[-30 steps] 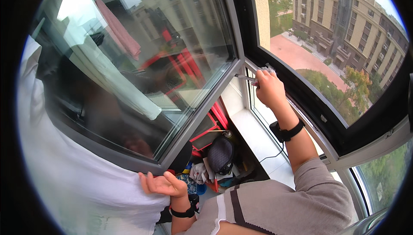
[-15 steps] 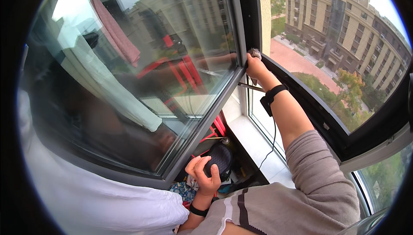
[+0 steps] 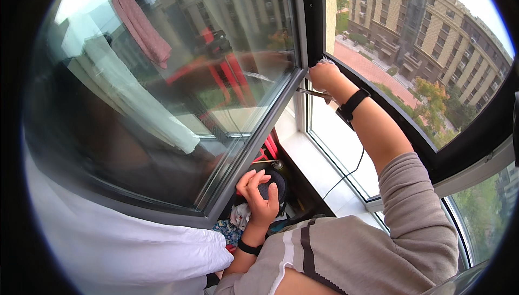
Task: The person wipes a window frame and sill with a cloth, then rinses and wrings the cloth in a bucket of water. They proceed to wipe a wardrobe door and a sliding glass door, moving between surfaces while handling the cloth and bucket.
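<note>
A dark-framed window sash (image 3: pixel 268 121) stands swung inward on my left, its glass full of reflections. At the corner where the sash meets the dark outer frame (image 3: pixel 397 115), my right hand (image 3: pixel 324 77) is closed around a crumpled greyish rag (image 3: pixel 325 60). Only small bits of the rag show above and below the fingers. Just under that hand, a metal stay arm (image 3: pixel 313 93) links sash and frame. My left hand (image 3: pixel 261 199) is raised by the sash's lower edge, fingers loosely bent and apart, holding nothing. Whether its fingertips touch the sash, I cannot tell.
White curtain fabric (image 3: pixel 119 246) hangs along the lower left. A white sill (image 3: pixel 313 160) with a thin black cable (image 3: pixel 346 176) runs beneath my right arm. Below lie a black rounded object (image 3: pixel 277 184), red parts and patterned cloth (image 3: pixel 227 231). Buildings and trees show outside.
My right hand has turned at the wrist over the rag and stays near the frame corner. My left hand has risen slightly, and the view has shifted a little.
</note>
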Available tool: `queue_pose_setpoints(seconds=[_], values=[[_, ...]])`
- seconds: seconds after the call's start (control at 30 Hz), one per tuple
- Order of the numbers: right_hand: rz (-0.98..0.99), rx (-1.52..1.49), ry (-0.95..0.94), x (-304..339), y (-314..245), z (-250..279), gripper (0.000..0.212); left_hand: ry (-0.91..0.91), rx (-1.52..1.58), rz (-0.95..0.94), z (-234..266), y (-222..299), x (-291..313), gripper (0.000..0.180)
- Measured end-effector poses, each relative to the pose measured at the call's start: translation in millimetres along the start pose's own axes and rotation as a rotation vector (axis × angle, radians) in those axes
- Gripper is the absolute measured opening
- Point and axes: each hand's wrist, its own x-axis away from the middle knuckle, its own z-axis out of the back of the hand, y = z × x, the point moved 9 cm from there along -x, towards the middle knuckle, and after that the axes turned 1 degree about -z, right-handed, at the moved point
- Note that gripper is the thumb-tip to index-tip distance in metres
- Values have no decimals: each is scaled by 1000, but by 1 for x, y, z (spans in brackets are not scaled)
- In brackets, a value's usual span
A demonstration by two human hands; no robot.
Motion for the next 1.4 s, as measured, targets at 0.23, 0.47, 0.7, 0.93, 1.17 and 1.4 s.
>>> queue_pose_setpoints(seconds=[0.23,0.47,0.7,0.93,1.17,1.4], values=[[-192,-184,282,76,27,94,25,-33,81,28,-14,-5,0,41],[-10,-238,569,60,-15,-2,17,-197,132,-69,-60,13,-3,42],[-90,-148,460,66,-7,-25,20,-315,202,-62,-97,17,-5,44],[-162,-328,452,101,12,-2,21,-359,196,-112,-113,18,-7,45],[-135,-717,1320,200,65,98,19,-368,211,-84,-119,6,-10,44],[-136,-309,689,107,8,-2,20,-401,257,-101,-140,13,-15,44]])
